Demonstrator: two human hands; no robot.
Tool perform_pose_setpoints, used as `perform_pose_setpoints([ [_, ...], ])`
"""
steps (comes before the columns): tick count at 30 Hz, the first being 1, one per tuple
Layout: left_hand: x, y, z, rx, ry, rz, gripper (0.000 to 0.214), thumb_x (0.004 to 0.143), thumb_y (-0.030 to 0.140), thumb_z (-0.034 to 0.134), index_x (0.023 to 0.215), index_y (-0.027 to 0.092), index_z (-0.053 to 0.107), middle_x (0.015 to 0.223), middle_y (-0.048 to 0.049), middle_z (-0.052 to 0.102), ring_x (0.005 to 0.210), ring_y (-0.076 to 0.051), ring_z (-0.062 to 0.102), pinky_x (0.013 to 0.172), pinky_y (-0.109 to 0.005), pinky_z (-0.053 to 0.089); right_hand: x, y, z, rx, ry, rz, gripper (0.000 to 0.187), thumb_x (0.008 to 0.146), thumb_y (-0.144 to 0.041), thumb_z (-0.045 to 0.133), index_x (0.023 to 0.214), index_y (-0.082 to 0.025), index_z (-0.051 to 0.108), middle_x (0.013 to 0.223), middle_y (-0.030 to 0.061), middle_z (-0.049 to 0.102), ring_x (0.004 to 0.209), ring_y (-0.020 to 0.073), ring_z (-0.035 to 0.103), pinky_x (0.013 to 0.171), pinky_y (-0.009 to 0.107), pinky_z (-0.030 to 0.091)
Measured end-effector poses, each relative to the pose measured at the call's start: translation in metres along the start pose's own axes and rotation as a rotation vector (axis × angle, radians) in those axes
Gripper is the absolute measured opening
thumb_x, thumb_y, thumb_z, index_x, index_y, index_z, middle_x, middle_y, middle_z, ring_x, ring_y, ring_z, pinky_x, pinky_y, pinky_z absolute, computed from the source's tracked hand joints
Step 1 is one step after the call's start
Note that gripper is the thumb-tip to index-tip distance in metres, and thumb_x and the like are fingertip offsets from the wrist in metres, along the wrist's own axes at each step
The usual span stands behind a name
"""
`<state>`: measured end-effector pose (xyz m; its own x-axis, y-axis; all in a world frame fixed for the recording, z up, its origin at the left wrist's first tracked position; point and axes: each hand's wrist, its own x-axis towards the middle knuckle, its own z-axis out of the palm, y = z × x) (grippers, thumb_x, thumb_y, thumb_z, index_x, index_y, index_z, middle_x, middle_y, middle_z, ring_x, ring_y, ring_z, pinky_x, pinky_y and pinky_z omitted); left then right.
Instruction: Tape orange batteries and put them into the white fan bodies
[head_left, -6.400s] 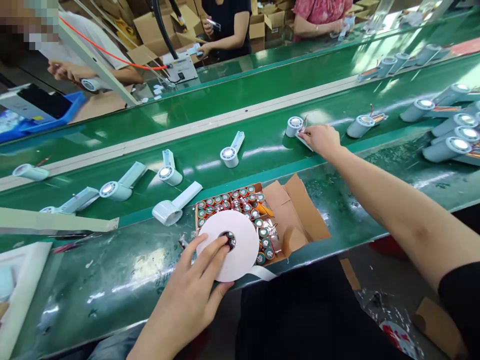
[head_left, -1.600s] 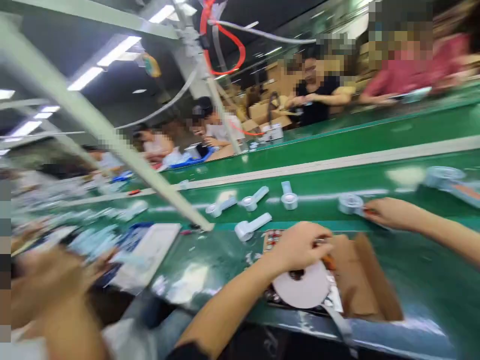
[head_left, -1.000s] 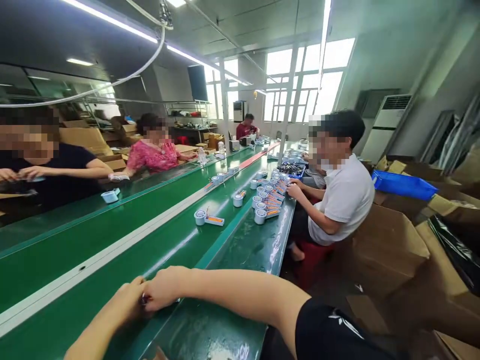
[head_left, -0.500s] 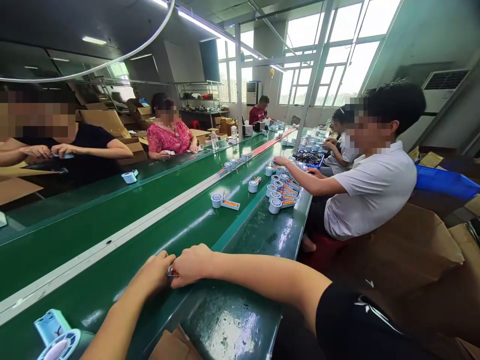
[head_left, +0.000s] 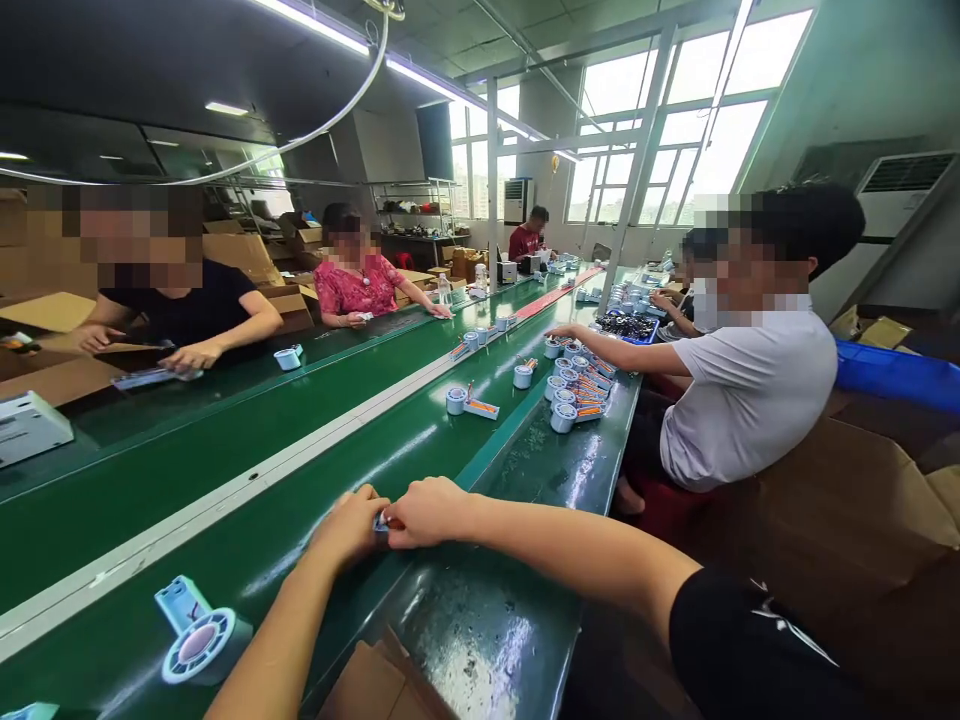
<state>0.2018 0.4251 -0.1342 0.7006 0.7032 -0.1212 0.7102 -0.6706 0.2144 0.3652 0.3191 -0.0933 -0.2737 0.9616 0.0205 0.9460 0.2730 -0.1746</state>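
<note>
Both my hands meet over the near edge of the green belt, closed round a small light-blue plastic part (head_left: 380, 523), mostly hidden by my fingers. My left hand (head_left: 346, 530) grips it from the left, and my right hand (head_left: 433, 512) pinches its other side. To the left of my left forearm, a light-blue handheld fan (head_left: 198, 640) with a round grille and open handle lies on the belt. Farther along the belt rests another fan (head_left: 456, 401) with orange in its handle.
Several similar fans (head_left: 564, 416) crowd the right-hand ledge beside a co-worker in a white shirt (head_left: 750, 390). A blue tray of black parts (head_left: 626, 326) stands beyond. Co-workers sit across the belt (head_left: 315, 480). Cardboard (head_left: 375, 680) lies below my hands.
My view has turned slightly left, bringing the near fan fully into sight. My hands keep their grip. The co-worker at far left has lowered both hands; the one in pink has stretched an arm forward.
</note>
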Motion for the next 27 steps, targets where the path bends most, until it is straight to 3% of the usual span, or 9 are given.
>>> perform_pose_setpoints([
  [6, 0.005, -0.015, -0.001, -0.13, -0.09, 0.137, 0.033, 0.074, 0.056, 0.072, 0.091, 0.03, 0.081, 0.123, -0.005, 0.064, 0.116, -0.028, 0.055, 0.104, -0.038, 0.043, -0.016, 0.011, 0.027, 0.041, 0.118, -0.038, 0.033, 0.106, -0.042, 0.045, 0.127, -0.033, 0.068, 0.115, 0.002, 0.079, 0.102, 0.0252, 0.076, 0.084, 0.035, 0.058],
  [9, 0.01, -0.021, -0.002, -0.206, -0.134, 0.171, 0.034, 0.074, 0.056, 0.072, 0.098, 0.034, 0.082, 0.132, -0.0044, 0.062, 0.122, -0.03, 0.055, 0.108, -0.039, 0.042, -0.023, 0.014, 0.037, 0.092, 0.179, -0.046, 0.033, 0.107, -0.042, 0.045, 0.127, -0.031, 0.069, 0.12, 0.0019, 0.078, 0.107, 0.0227, 0.074, 0.084, 0.03, 0.056],
  [13, 0.017, -0.021, -0.001, -0.31, -0.153, 0.184, 0.042, 0.078, 0.061, 0.064, 0.098, 0.03, 0.083, 0.127, -0.0061, 0.064, 0.112, -0.025, 0.063, 0.098, -0.032, 0.049, -0.03, 0.02, 0.047, 0.195, 0.268, -0.061, 0.031, 0.107, -0.041, 0.049, 0.126, -0.029, 0.07, 0.122, 0.0016, 0.077, 0.109, 0.0194, 0.073, 0.085, 0.026, 0.054],
  [18, 0.024, -0.007, 0.007, -0.334, -0.035, 0.1, 0.039, 0.08, 0.057, 0.061, 0.088, 0.024, 0.08, 0.109, -0.0065, 0.07, 0.103, -0.024, 0.064, 0.093, -0.031, 0.048, -0.033, 0.027, 0.05, 0.224, 0.278, -0.011, 0.033, 0.107, -0.043, 0.05, 0.131, -0.029, 0.067, 0.124, 0.0029, 0.077, 0.11, 0.0202, 0.073, 0.086, 0.026, 0.053],
  [24, 0.038, 0.005, 0.014, -0.306, 0.071, -0.1, 0.034, 0.095, 0.041, 0.043, 0.1, 0.022, 0.071, 0.094, -0.0053, 0.073, 0.087, -0.02, 0.063, 0.078, -0.03, 0.045, -0.034, 0.025, 0.038, 0.177, 0.197, 0.062, 0.031, 0.107, -0.044, 0.045, 0.126, -0.032, 0.067, 0.115, 0.0008, 0.078, 0.105, 0.0201, 0.073, 0.086, 0.028, 0.052],
  [27, 0.045, 0.008, 0.016, -0.286, 0.084, -0.165, 0.033, 0.101, 0.037, 0.04, 0.099, 0.02, 0.068, 0.092, -0.0049, 0.071, 0.083, -0.018, 0.061, 0.079, -0.031, 0.045, -0.028, 0.021, 0.035, 0.147, 0.138, 0.111, 0.031, 0.104, -0.046, 0.046, 0.12, -0.032, 0.069, 0.111, 0.0015, 0.078, 0.098, 0.0221, 0.074, 0.082, 0.032, 0.054],
])
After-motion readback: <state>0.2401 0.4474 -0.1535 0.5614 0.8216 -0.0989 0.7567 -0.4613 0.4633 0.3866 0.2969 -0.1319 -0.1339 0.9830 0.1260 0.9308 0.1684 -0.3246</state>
